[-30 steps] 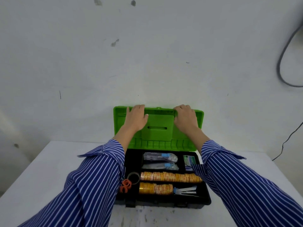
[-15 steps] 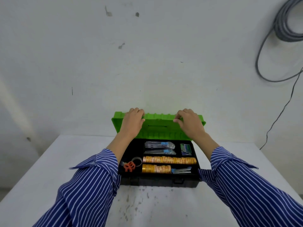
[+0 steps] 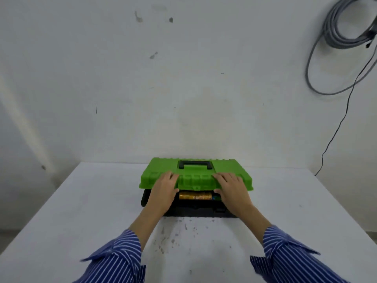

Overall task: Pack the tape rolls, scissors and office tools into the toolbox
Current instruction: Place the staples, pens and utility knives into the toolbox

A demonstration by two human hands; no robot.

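The toolbox stands at the far middle of the white table. Its green lid (image 3: 195,177) with a black handle (image 3: 195,164) is tilted down, almost onto the black base (image 3: 193,211). A narrow gap at the front shows gold tape rolls (image 3: 194,195) inside; the other contents are hidden. My left hand (image 3: 163,188) holds the lid's front edge left of centre, fingers on top and thumb under the edge. My right hand (image 3: 232,188) holds the same edge right of centre in the same way.
The white table (image 3: 81,221) has dark scuff marks in front of the toolbox. A plain wall rises right behind the box. A coil of grey cable (image 3: 336,37) hangs on the wall at the upper right, with a thin wire running down.
The lid was upright and open; both hands have swung it forward and down until only a narrow gap remains. The camera has pulled back from the box.
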